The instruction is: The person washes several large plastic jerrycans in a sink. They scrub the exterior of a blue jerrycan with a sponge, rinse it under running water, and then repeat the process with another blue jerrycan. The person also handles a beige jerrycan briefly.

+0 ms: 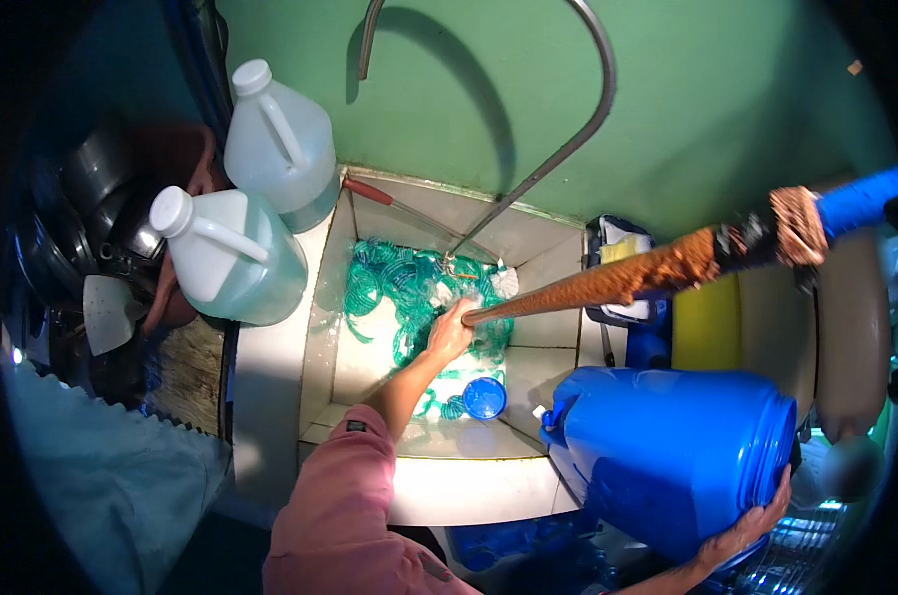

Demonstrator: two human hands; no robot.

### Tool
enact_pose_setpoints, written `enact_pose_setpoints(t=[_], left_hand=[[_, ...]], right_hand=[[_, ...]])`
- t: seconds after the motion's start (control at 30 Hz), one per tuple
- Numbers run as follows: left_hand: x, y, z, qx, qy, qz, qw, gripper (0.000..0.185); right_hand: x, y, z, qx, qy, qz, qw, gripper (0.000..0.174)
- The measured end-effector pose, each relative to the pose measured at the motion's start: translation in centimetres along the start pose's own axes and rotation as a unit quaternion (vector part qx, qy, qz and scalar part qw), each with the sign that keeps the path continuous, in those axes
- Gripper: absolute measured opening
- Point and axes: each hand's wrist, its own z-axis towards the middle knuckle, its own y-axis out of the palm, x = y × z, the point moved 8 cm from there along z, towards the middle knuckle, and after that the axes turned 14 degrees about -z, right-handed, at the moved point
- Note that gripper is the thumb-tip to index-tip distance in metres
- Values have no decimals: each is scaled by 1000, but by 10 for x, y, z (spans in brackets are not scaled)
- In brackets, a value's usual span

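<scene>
My left hand (450,331) reaches into a tiled sink (542,327), at the end of a rusty water pipe (568,294). Water splashes about its fingers, so their grip is hidden. Beneath and around it lie wet tangles of green cord or netting (400,275). A round blue plastic lid (484,398) rests near the sink's front side. My right hand (746,532) holds the ridged end of a large blue plastic drum (664,446), which lies on its side over the sink's right front corner.
Two handled plastic jugs (281,141) of liquid stand on the left ledge. Pots (129,223) crowd the far left. A hooked metal rod (560,149) and a red-handled tool (371,191) lean inside the sink. A caddy (620,260) sits beyond the pipe.
</scene>
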Motion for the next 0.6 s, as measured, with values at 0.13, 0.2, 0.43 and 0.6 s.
enact_pose_setpoints(t=[0.13,0.2,0.43,0.6], left_hand=[[-36,3,-45,-269,-167,385,867,29],[1,-10,-55,-201,-146,307,919,35],[361,31,-92,-176,369,164,898,21],[551,90,-165,-246,595,129,755,23]], right_hand=[[-16,-4,4,1,-27,-41,999,61],[-23,-7,6,36,-39,-13,999,56],[-11,-18,12,41,-31,-54,997,60],[0,-26,15,2,-30,-24,999,57]])
